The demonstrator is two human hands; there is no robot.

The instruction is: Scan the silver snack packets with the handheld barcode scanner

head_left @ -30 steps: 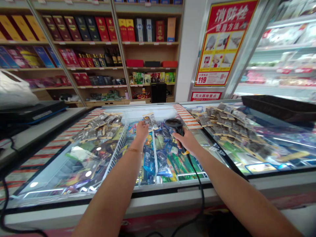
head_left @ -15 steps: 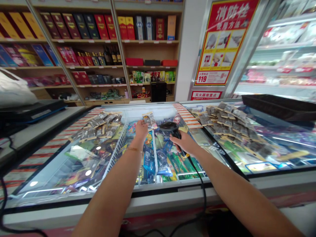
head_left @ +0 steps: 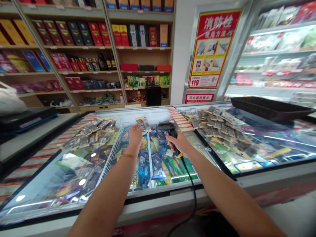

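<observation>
Over the open part of the chest freezer [head_left: 158, 196], my left hand [head_left: 135, 134] grips a small clear snack packet [head_left: 144, 123] with a tan top strip. My right hand [head_left: 179, 143] is wrapped round the handle of a black barcode scanner [head_left: 170, 130], its head towards the packet. A black cable [head_left: 191, 184] hangs from the scanner over the freezer's front edge. Beneath both hands lie colourful frozen packs [head_left: 144, 163], parted by a white wire divider [head_left: 149, 161]. The scanner and the packet are apart.
Similar packets form one pile [head_left: 95, 131] on the left glass lid and a larger pile [head_left: 219, 126] on the right. A black tray [head_left: 269, 108] rests at the far right. Shelves of boxed goods [head_left: 96, 34] and a red poster [head_left: 213, 49] stand behind.
The camera view has shifted, so the whole scene sits further left and a little lower. Both hands keep their holds on the packet and the scanner.
</observation>
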